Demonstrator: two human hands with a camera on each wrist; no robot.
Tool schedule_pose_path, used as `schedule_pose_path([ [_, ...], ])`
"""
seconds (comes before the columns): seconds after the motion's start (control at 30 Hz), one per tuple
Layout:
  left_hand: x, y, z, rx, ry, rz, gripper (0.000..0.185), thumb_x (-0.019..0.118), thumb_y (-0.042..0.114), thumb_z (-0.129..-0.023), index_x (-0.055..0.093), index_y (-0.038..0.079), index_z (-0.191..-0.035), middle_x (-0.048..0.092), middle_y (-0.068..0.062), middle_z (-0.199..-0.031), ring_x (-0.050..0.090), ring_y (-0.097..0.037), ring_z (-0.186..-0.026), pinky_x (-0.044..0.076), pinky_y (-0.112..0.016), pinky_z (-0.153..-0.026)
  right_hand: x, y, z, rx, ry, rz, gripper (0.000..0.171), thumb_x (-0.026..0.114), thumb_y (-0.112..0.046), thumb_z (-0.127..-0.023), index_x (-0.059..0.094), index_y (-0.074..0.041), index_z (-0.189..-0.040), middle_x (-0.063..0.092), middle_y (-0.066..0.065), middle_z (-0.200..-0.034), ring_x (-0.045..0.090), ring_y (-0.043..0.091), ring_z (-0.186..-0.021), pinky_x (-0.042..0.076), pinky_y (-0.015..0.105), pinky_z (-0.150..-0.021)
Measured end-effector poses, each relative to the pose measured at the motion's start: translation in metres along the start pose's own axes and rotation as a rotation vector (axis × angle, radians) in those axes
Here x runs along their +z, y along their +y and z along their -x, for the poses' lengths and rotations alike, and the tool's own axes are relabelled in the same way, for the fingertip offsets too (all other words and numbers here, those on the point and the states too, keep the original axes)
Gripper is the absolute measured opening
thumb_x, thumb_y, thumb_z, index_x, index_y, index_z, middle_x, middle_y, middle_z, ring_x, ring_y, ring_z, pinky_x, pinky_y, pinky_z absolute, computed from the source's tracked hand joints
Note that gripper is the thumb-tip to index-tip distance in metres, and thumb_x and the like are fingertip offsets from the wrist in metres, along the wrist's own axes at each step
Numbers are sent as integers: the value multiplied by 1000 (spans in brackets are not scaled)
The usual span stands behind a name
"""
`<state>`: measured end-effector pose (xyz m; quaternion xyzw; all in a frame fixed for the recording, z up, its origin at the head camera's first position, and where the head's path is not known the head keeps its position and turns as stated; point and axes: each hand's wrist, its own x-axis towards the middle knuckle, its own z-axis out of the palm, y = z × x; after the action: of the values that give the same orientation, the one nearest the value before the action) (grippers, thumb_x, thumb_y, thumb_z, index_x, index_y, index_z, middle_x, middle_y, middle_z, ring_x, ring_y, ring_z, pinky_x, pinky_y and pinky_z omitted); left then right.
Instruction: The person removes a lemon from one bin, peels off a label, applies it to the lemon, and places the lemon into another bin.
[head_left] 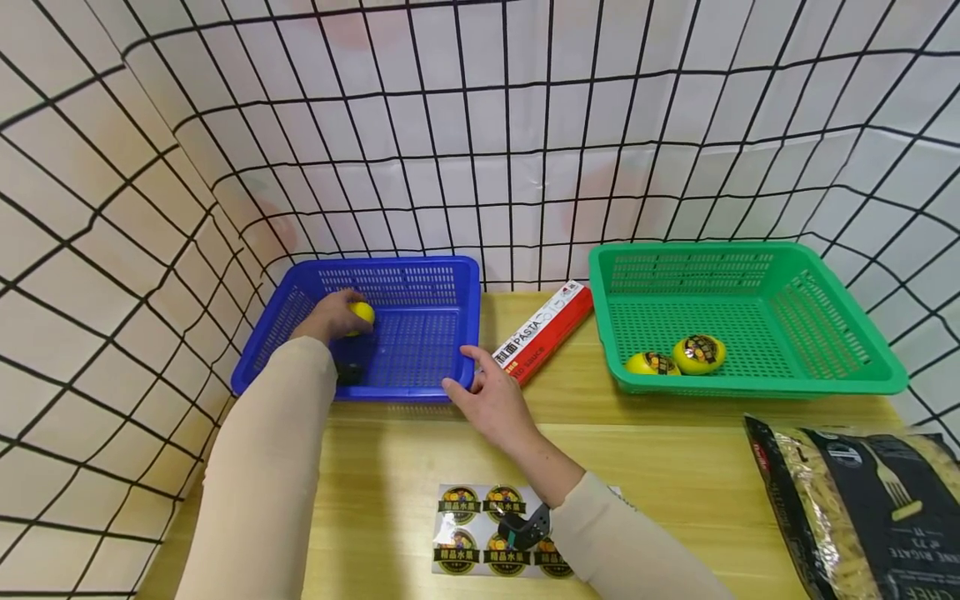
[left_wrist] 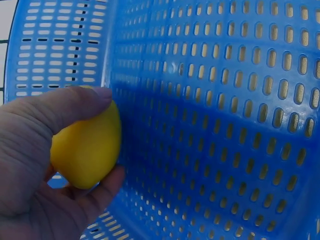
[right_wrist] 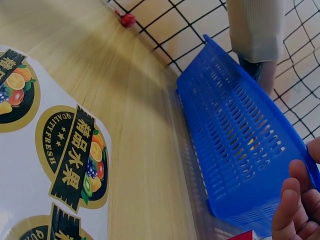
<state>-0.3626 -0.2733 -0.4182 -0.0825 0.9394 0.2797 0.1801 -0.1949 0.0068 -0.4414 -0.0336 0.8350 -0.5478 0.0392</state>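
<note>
Yellow lemon point(left_wrist: 92, 150) gripped by left hand point(head_left: 332, 317), thumb and fingers curled round it, inside blue basket point(head_left: 420, 337). Right hand point(head_left: 497, 404) grips basket's near right corner. Red box point(head_left: 549, 335) just beside, then green basket point(head_left: 765, 385) with two labelled lemons point(head_left: 699, 355). Sticker sheet point(head_left: 471, 532) and pasta bag point(head_left: 862, 508) nearer.

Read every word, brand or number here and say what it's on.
"精品水果": fruit sticker sheet
"QUALITY FRESH": same sheet
"利面 PASTA": red-and-white pasta box
"sauce": same box
"RIGATE": pasta bag
"CHEF": same bag
Too small or blurred: stickers on the lemons; remaining box and bag print.
</note>
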Motion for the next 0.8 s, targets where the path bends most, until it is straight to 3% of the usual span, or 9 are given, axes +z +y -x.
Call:
schedule_pose_path([
  [0.4,-15,8,9,151,75,50,68,71,19,-94,40,8,-154,43,-28,-149,49,-43,-127,50,-53,-106,-1,2,0,-5,0,-2,61,74,-33,-94,50,-17,-147,57,-2,-64,48,13,-53,39,24,-49],
  [0.63,-27,28,27,233,136,71,67,70,24,-94,41,8,-153,47,-28,-146,52,-40,-121,51,-51,-101,-4,0,-1,17,-40,16,61,74,-35,-93,50,-19,-147,58,-1,-66,49,14,-54,39,25,-49],
  [0.8,-32,46,43,290,147,85,67,71,28,-95,41,14,-153,48,-24,-147,53,-37,-119,51,-50,-100,-8,-1,-3,2,-49,33,65,77,-39,-91,50,-21,-147,59,1,-73,52,15,-61,42,26,-53],
])
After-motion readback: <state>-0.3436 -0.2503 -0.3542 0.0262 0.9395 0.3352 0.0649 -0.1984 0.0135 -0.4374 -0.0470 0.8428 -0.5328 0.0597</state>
